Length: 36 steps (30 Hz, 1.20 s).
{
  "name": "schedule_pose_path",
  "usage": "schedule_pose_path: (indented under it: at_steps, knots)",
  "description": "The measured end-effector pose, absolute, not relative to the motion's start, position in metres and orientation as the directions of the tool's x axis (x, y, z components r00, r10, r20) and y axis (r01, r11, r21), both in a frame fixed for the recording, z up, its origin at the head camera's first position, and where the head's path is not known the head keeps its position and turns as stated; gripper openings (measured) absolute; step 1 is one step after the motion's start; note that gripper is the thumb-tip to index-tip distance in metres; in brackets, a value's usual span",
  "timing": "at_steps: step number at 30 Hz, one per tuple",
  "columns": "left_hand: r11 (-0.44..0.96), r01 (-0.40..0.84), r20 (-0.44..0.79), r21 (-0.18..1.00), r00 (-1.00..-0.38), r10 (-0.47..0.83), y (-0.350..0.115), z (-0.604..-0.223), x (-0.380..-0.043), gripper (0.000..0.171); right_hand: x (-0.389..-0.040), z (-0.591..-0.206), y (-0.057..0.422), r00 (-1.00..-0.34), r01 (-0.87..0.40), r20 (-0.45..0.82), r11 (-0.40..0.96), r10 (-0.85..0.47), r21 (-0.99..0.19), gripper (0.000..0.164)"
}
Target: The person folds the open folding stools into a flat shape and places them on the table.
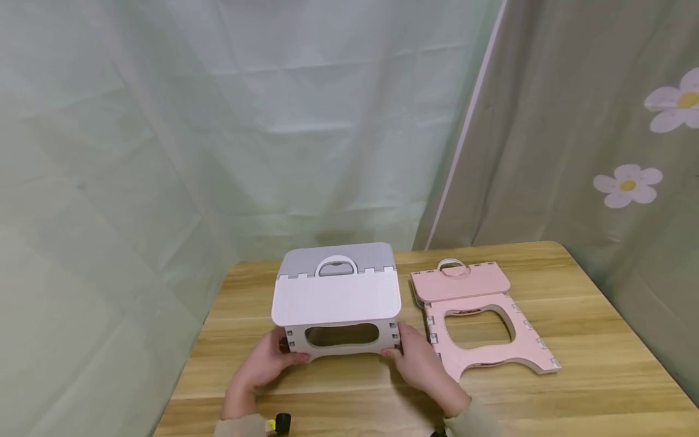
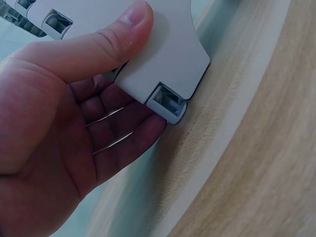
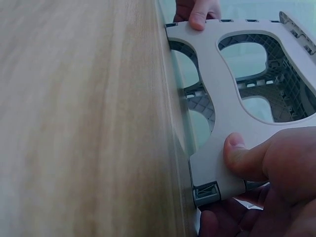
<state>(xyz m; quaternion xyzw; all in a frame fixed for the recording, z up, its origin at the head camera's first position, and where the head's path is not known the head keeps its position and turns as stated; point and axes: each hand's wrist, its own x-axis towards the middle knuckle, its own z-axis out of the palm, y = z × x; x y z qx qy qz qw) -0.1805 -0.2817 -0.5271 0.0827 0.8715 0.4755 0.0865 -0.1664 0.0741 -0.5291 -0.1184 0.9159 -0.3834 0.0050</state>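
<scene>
Stool (image 1: 335, 303), white and grey, sits opened out on the worktop (image 1: 338, 391), left of the pink stool (image 1: 464, 285), which lies folded and untouched. Left hand (image 1: 267, 361) grasps 1 lower side of the white stool's front panel (image 3: 234, 118), thumb on its face; right hand (image 1: 417, 361) grasps the other likewise. Step in hand is judged to be steadying or placing. Next move would appear to call for a level stance and both grips eased evenly

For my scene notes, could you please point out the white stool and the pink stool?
White stool (image 1: 337, 300): head view, front half of its seat.
Pink stool (image 1: 468, 289): head view, seat panel below its handle.
</scene>
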Motion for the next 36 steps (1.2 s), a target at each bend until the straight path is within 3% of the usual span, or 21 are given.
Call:
schedule_pose_path:
  at_steps: [36]
  knots:
    - [0.522, 0.063, -0.072, 0.851, -0.969, 0.235, -0.2825, -0.5311, -0.1817, 0.051, -0.1676, -0.5321, 0.0756, -0.966, -0.237, 0.098, 0.679, -0.237, -0.695, 0.036]
